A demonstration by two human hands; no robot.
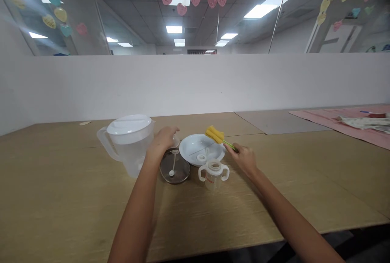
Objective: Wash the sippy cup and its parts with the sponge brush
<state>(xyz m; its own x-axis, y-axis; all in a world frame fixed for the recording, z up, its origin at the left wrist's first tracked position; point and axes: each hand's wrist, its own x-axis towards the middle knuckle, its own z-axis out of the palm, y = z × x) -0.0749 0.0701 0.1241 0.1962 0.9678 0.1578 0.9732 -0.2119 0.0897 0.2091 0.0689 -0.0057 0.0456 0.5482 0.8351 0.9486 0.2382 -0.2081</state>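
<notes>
My right hand [244, 158] grips the green handle of a bottle brush with a yellow sponge head [215, 134], held over the right rim of a white bowl [191, 148]. Inside the bowl lie a small white ring and a clear piece. In front of it stands a clear baby bottle [214, 178], uncapped, with two white side handles. My left hand [164, 140] reaches over the back of a dark round metal tray [180, 169], fingers apart, beside a clear cap-like piece [176, 142]; whether they touch is unclear. A straw piece with a weighted end [173, 164] lies on the tray.
A translucent lidded pitcher [131, 143] stands left of the tray, close to my left forearm. A pink cloth [329, 121] with items on it lies at the far right. A white wall [195, 86] with glass above backs the table; its front edge is close to me.
</notes>
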